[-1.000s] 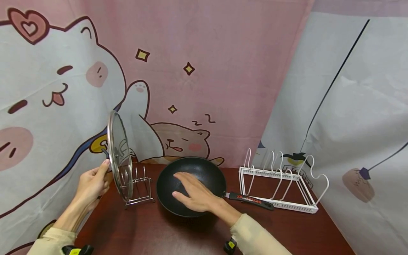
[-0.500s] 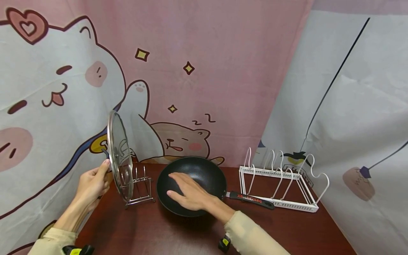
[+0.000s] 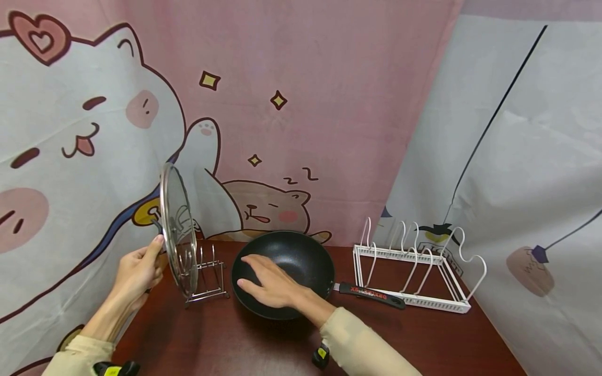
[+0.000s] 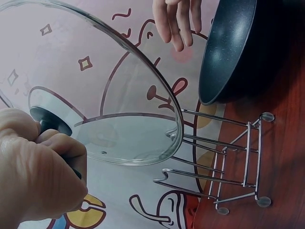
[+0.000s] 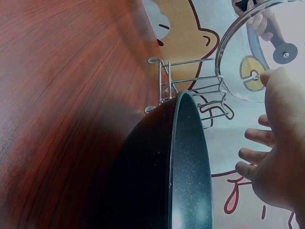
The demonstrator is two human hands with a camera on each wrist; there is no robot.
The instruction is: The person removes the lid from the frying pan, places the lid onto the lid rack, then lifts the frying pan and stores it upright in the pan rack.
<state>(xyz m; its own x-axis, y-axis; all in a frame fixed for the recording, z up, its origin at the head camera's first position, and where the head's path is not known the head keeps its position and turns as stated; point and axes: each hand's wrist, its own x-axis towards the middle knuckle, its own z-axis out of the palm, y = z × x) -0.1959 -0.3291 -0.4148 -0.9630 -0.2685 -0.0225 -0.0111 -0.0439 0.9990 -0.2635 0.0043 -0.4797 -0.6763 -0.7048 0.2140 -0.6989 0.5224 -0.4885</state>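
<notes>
The left hand (image 3: 137,271) is clamped round the dark knob (image 4: 50,120) of a metal-rimmed glass lid (image 3: 178,232), which stands nearly upright just to its right. The lid is presumably rigid, moderately heavy, smooth and breakable; the knob offers the surest hold. The chrome wire rack (image 4: 247,152) lies beyond the lid; contact between them cannot be told. The right hand (image 3: 271,286), fingers extended and gripping nothing, hovers over the nonstick wok (image 3: 296,256), whose visible interior, partly masked, shows only dark coating. The white dish rack (image 3: 432,303), with wire dividers, stands to the right hand's right.
</notes>
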